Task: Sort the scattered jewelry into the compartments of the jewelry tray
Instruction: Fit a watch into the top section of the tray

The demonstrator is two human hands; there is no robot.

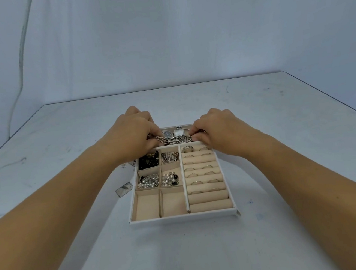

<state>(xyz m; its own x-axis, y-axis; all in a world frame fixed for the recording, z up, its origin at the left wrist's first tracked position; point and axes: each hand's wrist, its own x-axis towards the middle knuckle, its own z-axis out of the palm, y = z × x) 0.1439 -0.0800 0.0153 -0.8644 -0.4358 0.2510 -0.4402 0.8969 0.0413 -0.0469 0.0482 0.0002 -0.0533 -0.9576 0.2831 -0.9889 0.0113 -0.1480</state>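
**Both hands working a chain at the far end of the jewelry tray**

The jewelry tray (pixel 184 217) is sitting on the pale worktop (pixel 283 122), near its middle. The left hand (pixel 130 132) and the right hand (pixel 218 127) are reaching over its far long compartment, each with fingers pinching an end of a silver chain bracelet (pixel 173 140) that is stretching between them just above or in that compartment; which of the two cannot be told. Behind the chain, two watches are lying in the same compartment: a round dark-faced watch (pixel 167 134) and a square white-faced watch (pixel 179 132).

On the left side of the tray, small square compartments are holding black beads (pixel 148 161), silver clips or pins (pixel 170 157), pearl pieces (pixel 148 181) and mixed pearl and dark earrings (pixel 170 179). The two nearest square compartments are showing only beige lining. On the right, several rings (pixel 188 148) are standing in the slots between the beige ring rolls (pixel 209 205).

Left of the tray, a small marbled tile-like piece (pixel 123 189) is lying on the worktop.
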